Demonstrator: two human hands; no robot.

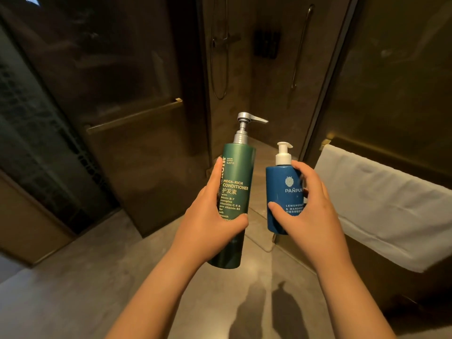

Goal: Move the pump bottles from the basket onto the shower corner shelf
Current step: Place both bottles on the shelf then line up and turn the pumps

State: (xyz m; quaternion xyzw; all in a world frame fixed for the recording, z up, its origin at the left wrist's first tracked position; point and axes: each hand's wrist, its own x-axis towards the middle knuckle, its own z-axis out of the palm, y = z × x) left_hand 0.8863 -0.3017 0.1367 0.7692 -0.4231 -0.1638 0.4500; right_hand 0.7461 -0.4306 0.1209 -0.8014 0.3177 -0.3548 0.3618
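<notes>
My left hand (210, 214) grips a tall green conditioner pump bottle (236, 177) with a silver pump, held upright and tilted slightly right. A shorter blue pump bottle (281, 192) with a white pump is upright in my right hand (308, 206). Both bottles are held in the air side by side, a small gap between them, in front of the open shower doorway. Neither a basket nor a corner shelf is in sight.
A dark glass shower door (137, 123) with a brass handle bar stands open at the left. The shower hose (220, 57) and a grab rail (302, 45) hang inside the stall. A white towel (381, 204) hangs on a rail at the right. The floor is grey tile.
</notes>
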